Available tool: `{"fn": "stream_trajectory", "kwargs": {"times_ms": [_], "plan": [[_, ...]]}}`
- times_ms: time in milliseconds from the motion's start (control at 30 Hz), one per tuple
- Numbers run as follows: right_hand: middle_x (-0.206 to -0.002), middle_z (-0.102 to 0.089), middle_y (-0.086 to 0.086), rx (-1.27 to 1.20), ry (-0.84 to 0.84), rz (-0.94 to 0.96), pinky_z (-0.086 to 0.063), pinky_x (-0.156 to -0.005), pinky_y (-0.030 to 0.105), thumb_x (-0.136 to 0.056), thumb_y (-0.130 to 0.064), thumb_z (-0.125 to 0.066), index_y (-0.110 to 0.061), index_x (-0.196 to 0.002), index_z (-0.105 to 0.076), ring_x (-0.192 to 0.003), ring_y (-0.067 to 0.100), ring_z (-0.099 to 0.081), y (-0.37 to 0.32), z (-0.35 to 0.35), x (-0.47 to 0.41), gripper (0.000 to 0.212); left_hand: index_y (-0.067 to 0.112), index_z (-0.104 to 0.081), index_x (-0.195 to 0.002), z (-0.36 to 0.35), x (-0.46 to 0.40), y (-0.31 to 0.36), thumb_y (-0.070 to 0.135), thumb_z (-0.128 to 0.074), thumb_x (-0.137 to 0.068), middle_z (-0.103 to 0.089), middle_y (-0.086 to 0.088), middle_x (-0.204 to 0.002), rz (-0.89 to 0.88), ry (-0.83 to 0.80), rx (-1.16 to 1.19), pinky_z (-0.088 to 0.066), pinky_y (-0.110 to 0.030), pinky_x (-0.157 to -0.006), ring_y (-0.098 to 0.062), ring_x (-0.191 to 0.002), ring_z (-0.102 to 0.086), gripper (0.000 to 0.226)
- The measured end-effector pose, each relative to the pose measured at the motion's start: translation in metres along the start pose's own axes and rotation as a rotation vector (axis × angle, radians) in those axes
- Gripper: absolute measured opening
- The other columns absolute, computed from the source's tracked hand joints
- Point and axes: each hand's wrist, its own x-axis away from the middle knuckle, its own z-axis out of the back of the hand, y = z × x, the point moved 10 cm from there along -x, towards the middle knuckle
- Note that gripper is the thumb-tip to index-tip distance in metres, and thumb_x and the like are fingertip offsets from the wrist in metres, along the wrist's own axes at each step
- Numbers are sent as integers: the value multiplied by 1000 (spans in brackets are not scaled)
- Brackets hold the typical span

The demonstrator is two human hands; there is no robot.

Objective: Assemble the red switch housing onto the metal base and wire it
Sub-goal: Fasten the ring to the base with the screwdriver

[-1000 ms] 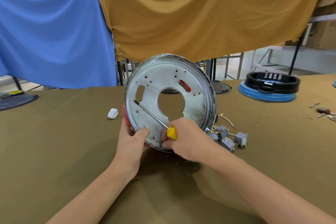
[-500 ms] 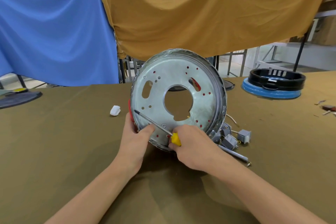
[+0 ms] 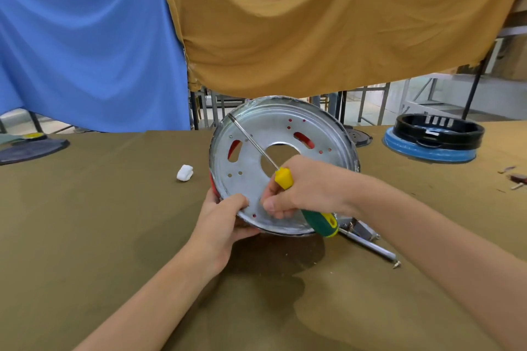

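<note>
Left grip: left hand (image 3: 221, 218) is clamped on the lower-left rim of the metal base (image 3: 251, 168), thumb on the face, fingers wrapped behind. Fully closed on it.
Right grip: right hand (image 3: 309, 185) is curled around one screwdriver (image 3: 285, 179), yellow collar sticking out above the fist, green-and-yellow butt poking out below. Fingertips touch the base's lower face.
Screwdriver shaft: lies diagonally across the disc, tip up near the upper-left rim, not sitting in any screw as far as I can see.
Metal base: one round silver disc, held tilted up on edge, bottom rim low over the worktop (image 3: 85, 236), big centre hole.
Red switch housing: one, behind the disc; red peeks through two oval slots (image 3: 234, 148), the small holes and at the left edge. Can't tell how it's seated.
Loose parts: grey bits (image 3: 362, 229) and a metal rod (image 3: 370, 246) just right of the base, count unclear.
White piece: one small white lump (image 3: 184, 173) left of the disc.
Further out: one black ring (image 3: 439, 129) on a blue pad, far right; one dark flat disc (image 3: 31, 148) far left.
Backdrop: two hung cloths, one blue (image 3: 85, 51), one mustard (image 3: 328, 23).
</note>
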Motion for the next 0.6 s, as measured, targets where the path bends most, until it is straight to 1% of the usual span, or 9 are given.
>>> {"fn": "stream_trajectory", "kwargs": {"times_ms": [67, 167, 267, 300, 333, 400, 467, 533, 600], "plan": [[-82, -74, 17, 55, -70, 2, -56, -70, 20, -87, -8, -68, -2, -86, -76, -67, 15, -64, -3, -6, -6, 10, 19, -53, -130, -2, 0, -1, -3, -51, -91, -71, -15, -112, 23, -11, -1, -60, -42, -62, -31, -83, -74, 45], [-78, -74, 13, 117, -86, 5, -54, -64, 15, -87, -9, -68, -4, -86, -76, -64, 10, -63, -3, -10, -11, 9, 18, -53, -128, -2, 1, -3, -3, -50, -91, -71, -16, -111, 48, -6, -5, -60, -41, -61, -33, -84, -72, 43], [-70, -72, 4, 163, -69, 13, -50, -60, 17, -88, -8, -69, -5, -84, -76, -58, 5, -62, -4, -9, -14, 8, 16, -54, -126, -2, 2, -4, -2, -49, -91, -73, -15, -106, 57, -9, -14, -60, -42, -62, -32, -84, -73, 39], [-72, -73, 5, 186, -66, 25, -53, -62, 19, -88, -9, -69, -6, -85, -76, -61, 7, -64, -6, -10, -15, 8, 15, -55, -126, -2, 2, -5, -2, -49, -91, -74, -15, -104, 59, -13, -19, -61, -43, -63, -32, -83, -73, 39], [-76, -74, 6, 218, -59, 43, -57, -68, 25, -87, -10, -70, -7, -86, -76, -67, 12, -67, -7, -12, -16, 8, 15, -55, -127, -3, 1, -5, -2, -49, -91, -74, -14, -101, 59, -17, -27, -61, -43, -64, -31, -81, -74, 40], [-82, -74, 10, 261, -40, 63, -58, -81, 39, -87, -15, -70, -8, -87, -76, -80, 23, -70, -10, -14, -17, 9, 16, -54, -128, -4, 1, -6, -1, -49, -92, -74, -13, -99, 65, -30, -35, -61, -44, -64, -29, -78, -75, 40], [-85, -73, 16, 282, -34, 58, -57, -82, 46, -87, -19, -70, -5, -87, -74, -84, 30, -68, -9, -16, -18, 15, 18, -54, -127, -4, 2, -7, 1, -50, -93, -75, -10, -95, 67, -43, -40, -60, -43, -64, -27, -77, -75, 39], [-87, -72, 20, 321, -33, 56, -56, -80, 48, -88, -22, -70, -2, -88, -73, -85, 33, -67, -9, -18, -18, 20, 20, -54, -126, -4, 1, -7, 2, -50, -94, -76, -8, -91, 63, -45, -42, -60, -42, -63, -26, -76, -75, 37], [-85, -71, 19, 353, -18, 64, -57, -78, 48, -89, -23, -69, -2, -89, -72, -83, 32, -67, -11, -20, -19, 22, 20, -55, -125, -4, 0, -7, 3, -49, -94, -76, -8, -88, 59, -44, -46, -60, -42, -62, -25, -76, -75, 35]]}}
